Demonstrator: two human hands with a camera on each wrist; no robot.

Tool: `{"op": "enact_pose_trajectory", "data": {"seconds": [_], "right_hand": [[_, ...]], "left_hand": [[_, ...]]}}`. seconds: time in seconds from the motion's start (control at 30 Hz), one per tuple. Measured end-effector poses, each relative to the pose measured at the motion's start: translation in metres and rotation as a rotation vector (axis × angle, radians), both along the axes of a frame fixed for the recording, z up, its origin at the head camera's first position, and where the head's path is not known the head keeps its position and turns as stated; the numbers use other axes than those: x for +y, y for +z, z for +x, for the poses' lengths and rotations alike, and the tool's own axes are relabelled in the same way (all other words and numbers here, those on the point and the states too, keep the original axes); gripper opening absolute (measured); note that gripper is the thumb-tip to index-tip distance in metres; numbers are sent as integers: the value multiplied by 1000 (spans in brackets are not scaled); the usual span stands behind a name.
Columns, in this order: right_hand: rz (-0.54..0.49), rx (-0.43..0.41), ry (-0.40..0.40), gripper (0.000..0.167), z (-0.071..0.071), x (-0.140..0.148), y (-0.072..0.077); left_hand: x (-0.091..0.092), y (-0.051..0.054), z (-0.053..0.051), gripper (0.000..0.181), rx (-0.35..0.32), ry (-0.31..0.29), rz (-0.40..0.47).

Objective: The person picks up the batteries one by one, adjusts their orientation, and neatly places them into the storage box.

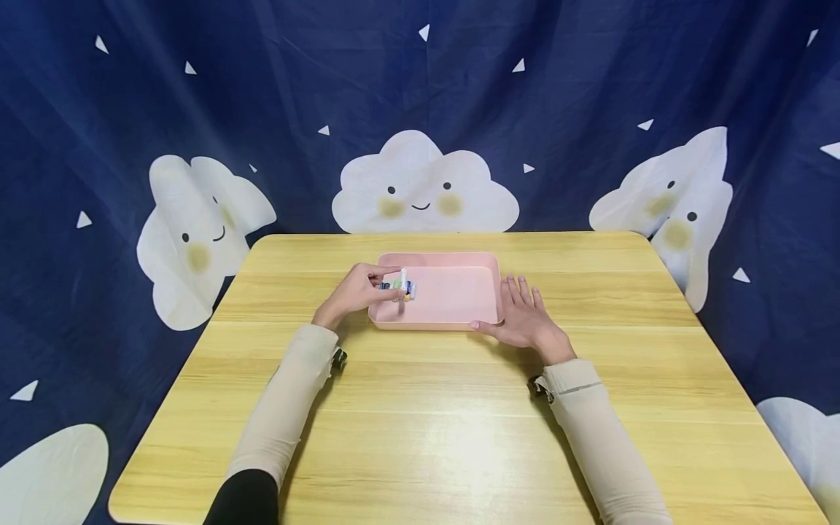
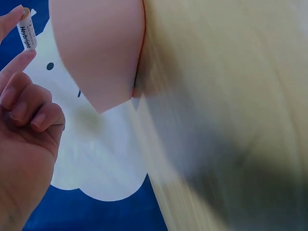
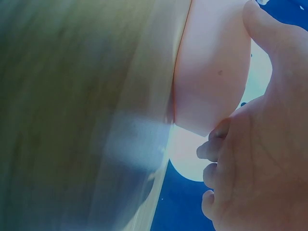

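Note:
My left hand (image 1: 357, 293) pinches a small white battery (image 2: 27, 34) between thumb and index finger; "Heybright" is printed along its side. The hand is over the left end of a shallow pink tray (image 1: 453, 295). Several other batteries (image 1: 411, 289) lie in the tray just behind the pinched one, partly hidden by the fingers. At the tray's right end is my right hand (image 1: 525, 321), its fingers straight and spread. Its thumb touches the tray's front right corner, and the other fingers lie along the right side.
The tray stands on a light wooden table (image 1: 420, 408), near its far edge. Behind and beside the table hangs a dark blue curtain (image 1: 295, 73) with smiling white clouds.

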State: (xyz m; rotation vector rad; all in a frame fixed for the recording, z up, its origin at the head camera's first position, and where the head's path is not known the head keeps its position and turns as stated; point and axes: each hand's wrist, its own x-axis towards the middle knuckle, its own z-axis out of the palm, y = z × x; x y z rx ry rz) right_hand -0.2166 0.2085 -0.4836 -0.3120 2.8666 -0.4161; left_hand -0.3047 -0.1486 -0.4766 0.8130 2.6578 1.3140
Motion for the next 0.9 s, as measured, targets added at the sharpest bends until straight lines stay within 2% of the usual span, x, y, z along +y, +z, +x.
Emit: {"op": "enact_pose_trajectory", "data": {"seconds": [0.2, 0.37, 0.7, 0.9], "right_hand": [[0, -2, -1, 120, 0, 0, 0], [4, -3, -2, 121, 0, 0, 0], [10, -7, 4, 120, 1, -1, 2], [3, -7, 0, 121, 1, -1, 1]], "left_hand": [[6, -4, -5, 55, -12, -14, -17], [12, -7, -8, 56, -22, -7, -65], [23, -8, -14, 52, 33, 4, -261], [29, -9, -15, 57, 30, -16, -312]]}}
